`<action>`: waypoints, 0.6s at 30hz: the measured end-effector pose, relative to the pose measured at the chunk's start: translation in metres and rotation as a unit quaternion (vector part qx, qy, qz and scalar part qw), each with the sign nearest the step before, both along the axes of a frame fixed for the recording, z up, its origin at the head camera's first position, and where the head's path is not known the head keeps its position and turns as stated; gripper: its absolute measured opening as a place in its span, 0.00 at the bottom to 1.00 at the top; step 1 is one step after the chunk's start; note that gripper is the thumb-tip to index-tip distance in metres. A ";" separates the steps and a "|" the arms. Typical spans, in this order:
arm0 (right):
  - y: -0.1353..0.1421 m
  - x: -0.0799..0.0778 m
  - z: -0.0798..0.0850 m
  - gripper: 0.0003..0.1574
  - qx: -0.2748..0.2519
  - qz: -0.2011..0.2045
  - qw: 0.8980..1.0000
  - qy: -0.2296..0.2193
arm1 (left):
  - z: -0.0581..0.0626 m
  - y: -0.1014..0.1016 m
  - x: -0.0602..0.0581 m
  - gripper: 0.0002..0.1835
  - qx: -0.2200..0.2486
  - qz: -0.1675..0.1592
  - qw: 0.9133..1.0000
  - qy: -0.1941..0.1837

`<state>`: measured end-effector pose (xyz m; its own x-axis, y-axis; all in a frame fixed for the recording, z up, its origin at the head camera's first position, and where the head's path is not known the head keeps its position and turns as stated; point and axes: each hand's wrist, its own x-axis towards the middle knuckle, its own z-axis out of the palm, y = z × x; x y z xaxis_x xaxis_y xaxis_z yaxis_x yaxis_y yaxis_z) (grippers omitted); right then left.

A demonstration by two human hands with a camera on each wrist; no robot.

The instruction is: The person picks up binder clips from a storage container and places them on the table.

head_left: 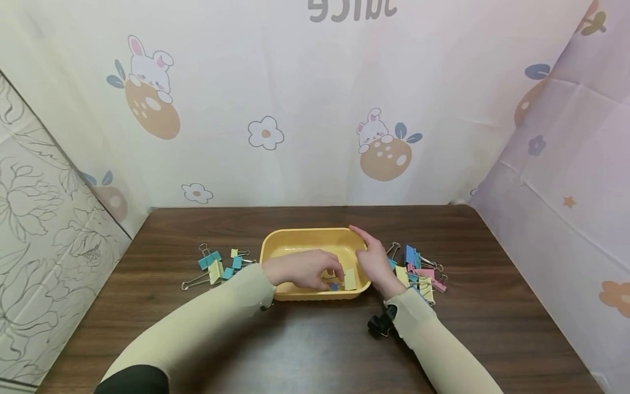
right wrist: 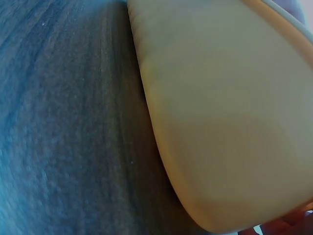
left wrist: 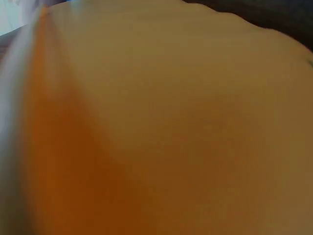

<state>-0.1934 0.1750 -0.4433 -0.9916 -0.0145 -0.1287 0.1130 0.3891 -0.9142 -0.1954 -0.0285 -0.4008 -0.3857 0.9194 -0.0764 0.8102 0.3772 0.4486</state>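
Observation:
A yellow plastic basket [head_left: 290, 234] stands mid-table. My left hand [head_left: 305, 268] reaches over its near left side, fingers bent downward inside and a gap between thumb and forefinger. Just below those fingertips lies a small blue binder clip [head_left: 334, 287], and a pale yellow binder clip [head_left: 349, 279] is beside it. With my right hand [head_left: 376, 262] I grip the basket's right end, one finger stretched along the rim. The basket's outer wall fills most of the left wrist view and much of the right wrist view [right wrist: 230, 107].
Left of the basket lie several binder clips, among them a teal clip [head_left: 209, 260] and a yellow clip [head_left: 215, 271]. To its right is a mixed pile with a blue clip [head_left: 410, 257] and a pink clip [head_left: 424, 272]. A patterned cloth [head_left: 315, 164] hangs behind the table [head_left: 315, 350].

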 end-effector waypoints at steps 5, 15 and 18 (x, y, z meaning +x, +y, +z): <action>0.001 -0.001 -0.001 0.43 -0.002 -0.001 1.000 -0.003 | -0.010 0.004 -0.002 0.14 -0.018 -0.009 1.000 -0.023; 0.001 0.000 0.001 0.43 -0.006 -0.001 1.000 -0.006 | -0.014 0.010 -0.002 0.18 -0.028 -0.017 0.999 -0.006; 0.001 0.000 0.002 0.43 -0.002 -0.001 1.000 -0.002 | -0.015 0.011 -0.001 0.19 -0.036 -0.016 0.999 -0.009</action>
